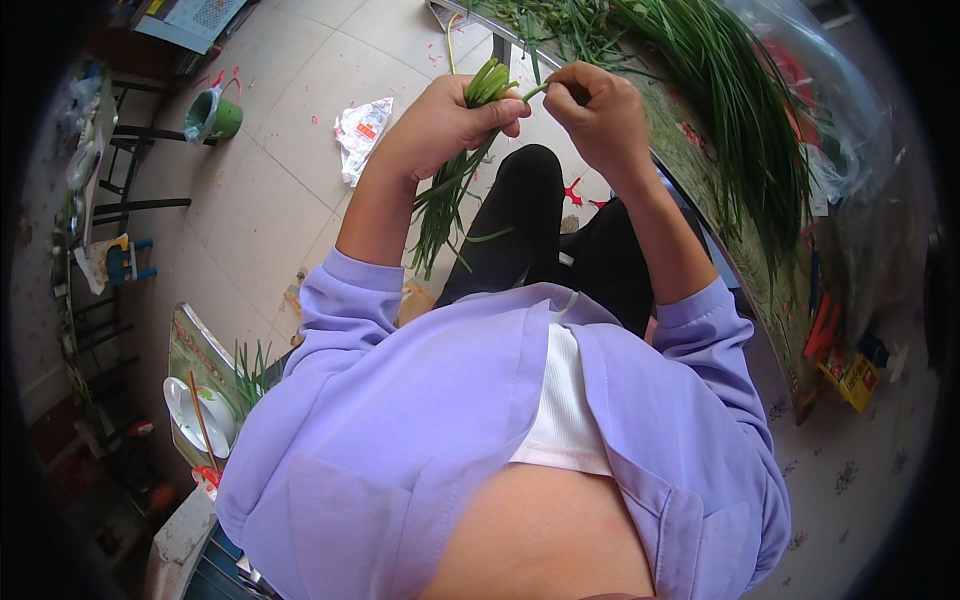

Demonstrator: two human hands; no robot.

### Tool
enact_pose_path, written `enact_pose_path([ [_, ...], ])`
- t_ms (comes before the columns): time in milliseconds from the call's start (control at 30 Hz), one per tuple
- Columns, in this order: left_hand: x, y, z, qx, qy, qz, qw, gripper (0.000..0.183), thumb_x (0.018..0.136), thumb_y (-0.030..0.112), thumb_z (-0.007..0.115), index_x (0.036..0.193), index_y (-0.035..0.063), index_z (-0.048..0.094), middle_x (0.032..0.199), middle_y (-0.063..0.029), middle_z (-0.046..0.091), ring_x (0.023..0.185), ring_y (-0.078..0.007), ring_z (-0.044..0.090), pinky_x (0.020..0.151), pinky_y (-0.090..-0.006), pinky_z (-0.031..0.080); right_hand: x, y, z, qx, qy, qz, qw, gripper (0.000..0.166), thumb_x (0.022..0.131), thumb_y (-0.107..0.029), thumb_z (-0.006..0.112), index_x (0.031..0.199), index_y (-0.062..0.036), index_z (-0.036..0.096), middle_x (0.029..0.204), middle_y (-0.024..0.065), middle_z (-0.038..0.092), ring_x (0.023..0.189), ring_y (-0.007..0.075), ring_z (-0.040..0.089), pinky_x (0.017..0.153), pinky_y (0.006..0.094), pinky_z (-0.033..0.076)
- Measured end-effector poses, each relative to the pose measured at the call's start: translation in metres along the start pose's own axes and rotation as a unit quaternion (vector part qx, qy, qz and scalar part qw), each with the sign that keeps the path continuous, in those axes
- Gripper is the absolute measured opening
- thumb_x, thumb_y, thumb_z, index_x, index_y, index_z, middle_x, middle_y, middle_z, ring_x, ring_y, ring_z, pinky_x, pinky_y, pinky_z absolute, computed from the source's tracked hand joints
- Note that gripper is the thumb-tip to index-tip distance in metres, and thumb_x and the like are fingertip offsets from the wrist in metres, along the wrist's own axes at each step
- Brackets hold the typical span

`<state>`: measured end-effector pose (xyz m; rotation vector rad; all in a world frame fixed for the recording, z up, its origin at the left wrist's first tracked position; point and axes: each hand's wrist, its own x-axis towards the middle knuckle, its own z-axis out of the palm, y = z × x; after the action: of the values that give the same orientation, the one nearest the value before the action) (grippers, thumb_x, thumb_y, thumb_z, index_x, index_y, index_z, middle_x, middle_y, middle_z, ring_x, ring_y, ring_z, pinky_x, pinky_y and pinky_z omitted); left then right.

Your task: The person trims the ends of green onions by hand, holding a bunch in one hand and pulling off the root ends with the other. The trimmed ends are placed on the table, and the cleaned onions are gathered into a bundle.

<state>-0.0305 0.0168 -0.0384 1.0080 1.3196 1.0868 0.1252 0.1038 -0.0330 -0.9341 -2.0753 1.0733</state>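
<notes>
My left hand (469,112) is closed around a small bunch of garlic chives (489,81). Their pale cut ends point up past my thumb, and the dark green leaves hang down over my knee. Just to the right, my right hand (596,112) pinches the end of one stalk (535,91) that sticks out of this bunch between thumb and forefinger. A large heap of long chives (720,105) lies on the table (757,289) to the right of my hands. Loose trimmings (562,30) are scattered at the table's far end.
A clear plastic bag (862,142) sits beyond the heap, near a yellow packet (851,379). On the tiled floor lie a crumpled white wrapper (363,139) and red scraps. A green bucket (225,120) stands at left. White bowls (206,416) rest behind my left elbow.
</notes>
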Motion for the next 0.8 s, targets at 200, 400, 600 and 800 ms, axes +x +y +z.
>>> enact_pose_path([
  [200,-0.003,-0.001,-0.005,-0.049,0.018,0.004,0.999,0.02,0.079,0.019,0.06,0.089,0.002,0.057,0.074,-0.0045,0.059,0.051,-0.0044,0.041,0.048,-0.0163,0.034,0.022,0.026,-0.005,0.083,0.031,0.005,0.996,0.017,0.073,-0.015,0.06,0.078,0.0018,0.063,0.06,0.0058,0.059,0.053,0.0064,0.051,0.051,0.0219,0.042],
  [400,0.0,0.004,-0.017,-0.127,0.053,0.039,0.99,0.019,0.082,0.014,0.057,0.096,0.0022,0.054,0.081,-0.0088,0.062,0.053,-0.0037,0.044,0.049,-0.0147,0.037,0.046,0.0,-0.03,-0.155,0.077,-0.138,0.975,0.025,0.071,-0.001,0.058,0.096,0.0032,0.056,0.106,0.0162,0.054,0.094,0.0279,0.053,0.08,0.0302,0.043],
  [600,0.005,0.013,-0.02,-0.14,0.081,0.069,0.984,0.018,0.082,0.014,0.057,0.095,0.0018,0.054,0.082,-0.0083,0.061,0.052,-0.003,0.044,0.045,-0.0147,0.035,0.017,-0.001,0.02,0.326,-0.196,0.035,0.924,0.049,0.077,-0.017,0.064,0.115,0.0072,0.043,0.1,0.0117,0.057,0.098,0.0147,0.053,0.084,0.0241,0.041],
  [800,0.007,0.019,-0.028,-0.137,0.114,0.061,0.982,0.013,0.083,0.014,0.055,0.085,0.001,0.057,0.07,-0.0016,0.056,0.05,-0.0037,0.045,0.039,-0.0151,0.034,0.018,0.009,0.025,0.426,-0.314,0.13,0.839,0.033,0.083,-0.013,0.054,0.112,0.0016,0.048,0.092,0.0073,0.057,0.085,0.0132,0.056,0.077,0.0261,0.045],
])
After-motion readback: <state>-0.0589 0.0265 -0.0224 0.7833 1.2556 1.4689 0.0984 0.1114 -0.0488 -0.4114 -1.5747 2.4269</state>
